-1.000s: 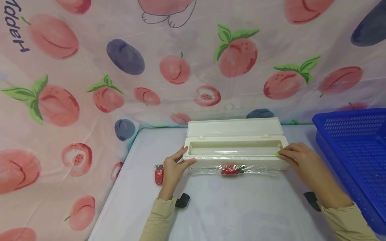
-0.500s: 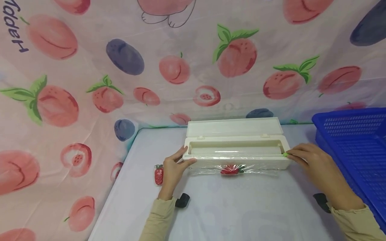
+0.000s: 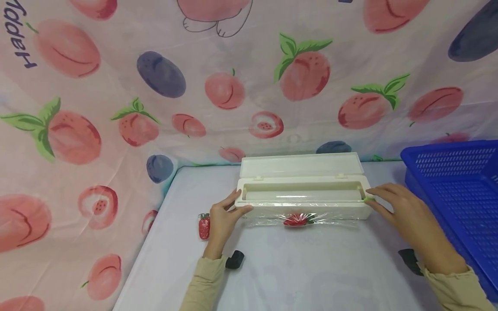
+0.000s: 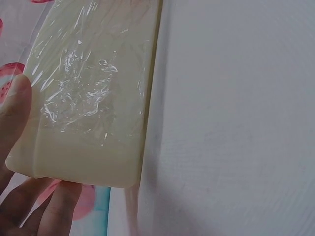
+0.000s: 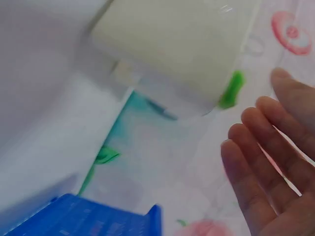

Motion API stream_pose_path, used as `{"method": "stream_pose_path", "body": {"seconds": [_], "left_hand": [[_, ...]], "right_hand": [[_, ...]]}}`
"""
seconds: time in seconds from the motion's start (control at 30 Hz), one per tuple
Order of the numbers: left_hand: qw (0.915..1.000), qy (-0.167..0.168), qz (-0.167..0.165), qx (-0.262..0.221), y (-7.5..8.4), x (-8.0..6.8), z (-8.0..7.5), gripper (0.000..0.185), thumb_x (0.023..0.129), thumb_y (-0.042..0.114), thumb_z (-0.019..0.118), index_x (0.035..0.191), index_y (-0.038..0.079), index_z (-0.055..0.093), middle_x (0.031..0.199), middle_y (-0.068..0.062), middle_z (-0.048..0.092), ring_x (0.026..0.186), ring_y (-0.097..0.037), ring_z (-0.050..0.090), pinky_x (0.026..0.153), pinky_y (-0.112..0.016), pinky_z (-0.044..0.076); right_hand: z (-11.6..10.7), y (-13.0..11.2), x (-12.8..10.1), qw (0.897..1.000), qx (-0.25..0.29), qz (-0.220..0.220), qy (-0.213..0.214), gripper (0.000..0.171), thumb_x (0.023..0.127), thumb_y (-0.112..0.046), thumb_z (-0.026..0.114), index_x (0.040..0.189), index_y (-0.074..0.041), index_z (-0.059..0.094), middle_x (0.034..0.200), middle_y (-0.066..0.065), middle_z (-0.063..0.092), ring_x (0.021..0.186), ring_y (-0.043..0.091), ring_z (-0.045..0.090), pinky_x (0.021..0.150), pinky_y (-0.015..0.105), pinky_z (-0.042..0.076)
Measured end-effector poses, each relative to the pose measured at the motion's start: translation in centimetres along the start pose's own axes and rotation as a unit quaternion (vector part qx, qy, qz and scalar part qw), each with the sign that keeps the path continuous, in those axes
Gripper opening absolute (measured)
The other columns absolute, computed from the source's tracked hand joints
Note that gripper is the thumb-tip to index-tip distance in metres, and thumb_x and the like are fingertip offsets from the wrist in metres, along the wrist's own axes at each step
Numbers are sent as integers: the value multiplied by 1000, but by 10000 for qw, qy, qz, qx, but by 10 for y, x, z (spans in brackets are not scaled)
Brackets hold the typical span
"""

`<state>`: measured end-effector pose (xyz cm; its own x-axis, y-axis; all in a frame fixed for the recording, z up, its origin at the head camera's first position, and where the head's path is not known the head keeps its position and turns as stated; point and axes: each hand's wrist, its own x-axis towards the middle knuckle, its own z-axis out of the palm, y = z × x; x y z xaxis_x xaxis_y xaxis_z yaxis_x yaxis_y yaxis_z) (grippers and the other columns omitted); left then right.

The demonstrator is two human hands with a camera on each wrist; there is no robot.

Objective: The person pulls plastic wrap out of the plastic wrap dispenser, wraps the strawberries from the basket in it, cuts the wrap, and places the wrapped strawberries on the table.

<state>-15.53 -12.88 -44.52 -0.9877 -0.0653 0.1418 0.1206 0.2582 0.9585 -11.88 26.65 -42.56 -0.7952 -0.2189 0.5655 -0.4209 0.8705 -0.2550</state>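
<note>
A cream cling film dispenser (image 3: 350, 213) stands on the table with its lid (image 3: 301, 165) raised at the back, a film roll (image 3: 307, 194) inside. Clear film (image 3: 260, 219) hangs down its front, over a red strawberry-like piece (image 3: 296, 220). My left hand (image 3: 223, 220) grips the left end, thumb (image 4: 17, 98) on the front edge and fingers at the end face. By the right end, my right hand (image 3: 406, 220) is spread, its fingers (image 5: 251, 182) apart from the green slide cutter (image 5: 232, 90) in the right wrist view.
A red strawberry-shaped piece (image 3: 204, 226) lies left of my left wrist. The blue perforated basket (image 3: 424, 207) stands at the right, close to my right forearm. Behind the white table (image 3: 295, 268) hangs a fruit-print cloth (image 3: 233, 52).
The green slide cutter has moved right to the dispenser's end with my right hand, whose fingers have since parted from it. My left hand has stayed in place.
</note>
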Motion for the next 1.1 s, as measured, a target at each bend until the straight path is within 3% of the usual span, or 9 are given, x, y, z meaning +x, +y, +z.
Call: {"method": "stream_pose_path", "body": {"seconds": [0.13,0.2,0.27,0.37,0.43,0.53,0.63,0.83,1.1], "left_hand": [[10000,9,-3,10,0,0,1,58,74,4,85,126,-6,62,137,-18,56,123,-34,58,86,-25,56],[10000,7,4,14,1,0,1,58,74,4,85,126,-6,62,137,-18,56,123,-34,58,85,-25,56],[10000,3,18,35,1,0,1,57,75,4,85,126,-6,62,137,-18,56,123,-34,58,85,-26,56],[10000,5,38,87,2,0,1,57,75,4,85,126,-6,62,137,-18,56,123,-34,58,85,-26,56],[9999,10,50,102,2,0,1,57,75,4,85,126,-6,62,137,-18,56,123,-34,58,85,-26,56],[9999,26,38,104,2,0,1,57,74,3,85,126,-7,62,137,-19,56,123,-34,59,85,-27,56],[9999,47,-2,94,2,0,1,57,74,2,85,125,-7,62,137,-19,56,123,-34,59,85,-27,56],[10000,78,-47,41,1,0,0,57,73,2,85,124,-7,63,136,-19,56,122,-34,60,85,-27,56],[10000,-8,32,-90,0,0,0,58,74,1,85,126,-7,62,137,-20,55,123,-35,58,87,-29,56]], "right_hand": [[2,-15,5,9995,133,-236,178,30,76,-5,81,104,0,72,99,16,68,95,35,62,81,51,50],[6,-24,8,9984,194,-464,267,25,89,-21,74,105,-1,72,98,14,68,94,32,63,81,46,50],[10,-32,9,9967,256,-697,341,40,100,-38,59,104,-2,73,96,12,68,92,29,64,80,42,50],[18,-45,11,9940,375,-976,310,60,104,-52,38,104,-3,73,97,9,68,91,25,65,79,39,51],[23,-55,11,9928,432,-1101,177,49,103,-46,48,104,-5,73,97,6,68,92,23,65,78,39,54],[34,-68,11,9906,491,-1271,-118,26,91,-28,72,107,-7,73,100,3,69,94,19,65,77,38,57],[46,-80,11,9866,544,-1488,-400,39,74,-12,85,110,-8,72,102,1,68,94,17,64,78,36,58],[74,-94,10,9799,562,-1803,-637,45,73,-11,87,114,-9,71,108,1,69,98,19,65,89,41,56],[92,-98,12,9738,-93,-2219,-483,39,71,-9,87,108,-8,73,104,3,69,92,21,64,79,36,58]]}}
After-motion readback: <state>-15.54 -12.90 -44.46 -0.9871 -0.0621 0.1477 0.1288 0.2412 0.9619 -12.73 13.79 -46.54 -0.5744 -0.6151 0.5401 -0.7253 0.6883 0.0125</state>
